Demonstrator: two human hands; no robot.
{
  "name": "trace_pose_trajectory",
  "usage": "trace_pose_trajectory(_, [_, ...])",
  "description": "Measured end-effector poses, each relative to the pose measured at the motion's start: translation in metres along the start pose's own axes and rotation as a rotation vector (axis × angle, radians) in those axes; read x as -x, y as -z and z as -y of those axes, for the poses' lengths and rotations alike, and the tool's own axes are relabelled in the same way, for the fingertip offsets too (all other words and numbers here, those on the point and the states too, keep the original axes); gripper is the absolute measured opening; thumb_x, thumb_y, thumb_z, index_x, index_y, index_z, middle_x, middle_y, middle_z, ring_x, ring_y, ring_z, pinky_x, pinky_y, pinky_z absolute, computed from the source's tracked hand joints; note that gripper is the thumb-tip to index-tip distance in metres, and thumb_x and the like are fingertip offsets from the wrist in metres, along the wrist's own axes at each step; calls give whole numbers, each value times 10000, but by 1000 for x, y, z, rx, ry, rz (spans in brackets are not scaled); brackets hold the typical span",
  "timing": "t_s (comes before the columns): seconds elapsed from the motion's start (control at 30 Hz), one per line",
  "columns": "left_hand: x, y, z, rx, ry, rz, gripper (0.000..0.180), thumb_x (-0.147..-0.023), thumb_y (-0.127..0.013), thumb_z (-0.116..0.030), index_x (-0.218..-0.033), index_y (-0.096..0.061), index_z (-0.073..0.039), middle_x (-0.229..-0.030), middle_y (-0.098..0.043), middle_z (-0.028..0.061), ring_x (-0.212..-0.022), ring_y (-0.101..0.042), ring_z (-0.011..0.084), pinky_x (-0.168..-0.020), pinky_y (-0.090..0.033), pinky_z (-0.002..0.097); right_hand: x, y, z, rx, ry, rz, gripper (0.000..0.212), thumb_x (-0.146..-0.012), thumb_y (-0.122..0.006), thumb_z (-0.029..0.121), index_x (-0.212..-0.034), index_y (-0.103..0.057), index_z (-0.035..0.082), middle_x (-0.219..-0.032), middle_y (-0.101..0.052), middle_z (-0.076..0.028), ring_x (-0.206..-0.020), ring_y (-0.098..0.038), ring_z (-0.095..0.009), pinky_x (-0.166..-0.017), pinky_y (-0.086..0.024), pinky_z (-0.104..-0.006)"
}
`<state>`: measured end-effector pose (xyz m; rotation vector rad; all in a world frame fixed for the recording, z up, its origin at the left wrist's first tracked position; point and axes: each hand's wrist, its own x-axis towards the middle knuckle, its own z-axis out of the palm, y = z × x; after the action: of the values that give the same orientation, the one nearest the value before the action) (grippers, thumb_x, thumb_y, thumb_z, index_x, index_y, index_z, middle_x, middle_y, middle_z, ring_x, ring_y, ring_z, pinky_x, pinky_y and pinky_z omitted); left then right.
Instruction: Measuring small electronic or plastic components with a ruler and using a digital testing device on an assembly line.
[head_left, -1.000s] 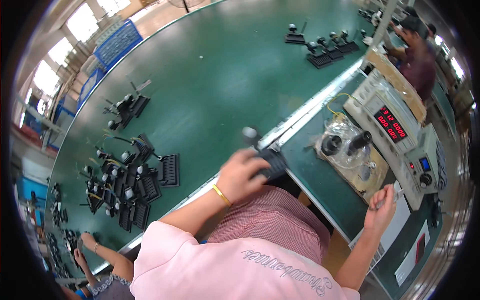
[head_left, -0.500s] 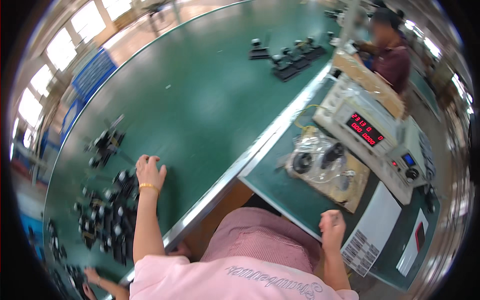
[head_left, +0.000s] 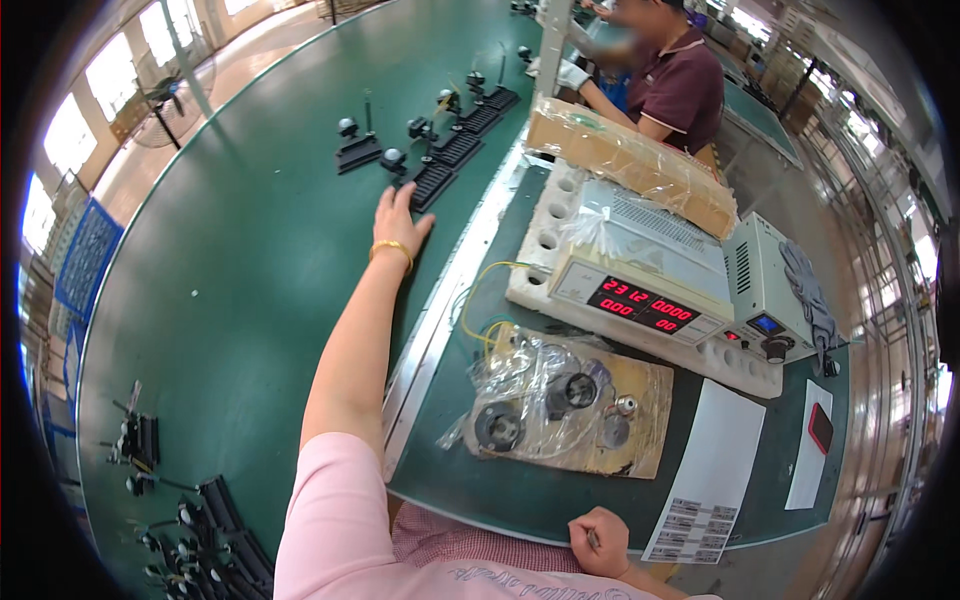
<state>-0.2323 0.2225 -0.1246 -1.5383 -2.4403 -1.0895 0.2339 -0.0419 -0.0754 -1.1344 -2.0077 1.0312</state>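
My left hand (head_left: 398, 225) stretches out over the green table with its fingers apart. Its fingertips are at the near end of a black ribbed part (head_left: 434, 184) with a round pale knob; whether they touch it I cannot tell. Several similar black parts (head_left: 457, 147) stand in a row behind that one, and another black part (head_left: 357, 152) sits to their left. By the front edge of the side table, my right hand (head_left: 600, 541) is curled closed. A small grey bit shows between its fingers, too little to name.
A board with plastic-wrapped sockets (head_left: 645, 420) lies on the side table, before a meter with red digits (head_left: 640, 305) and a grey power box (head_left: 765, 290). A label sheet (head_left: 705, 470) and a phone (head_left: 820, 428) lie right. More black parts (head_left: 215, 550) crowd the near left. A person (head_left: 680, 85) works beyond.
My view has turned right. My left hand has gone from beside the near-left pile of black parts to the far row. My right hand stays closed near the side table's edge.
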Motion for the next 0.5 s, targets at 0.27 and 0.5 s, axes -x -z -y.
trace_pose_trajectory(0.27, [-28,6,-10,-172,73,10,563,-742,-738,-364,-1245,-541,-205,-1165,-563,152,-1089,-530,368,-939,-440,440,-7,-2,-5,-67,13,-26,105,-685,-685,-3,-752,-623,48,-614,-564,-100,-531,-554,-260,-480,-436,-354])
trace_pose_trajectory(0.5, [112,84,-1,26,-138,121,552,-760,-711,-217,-1264,-519,-96,-1215,-556,173,-1104,-516,367,-969,-399,431,-2,5,-3,-37,44,-23,131,-799,-666,31,-919,-615,43,-695,-575,-85,-594,-553,-252,-564,-454,-335])
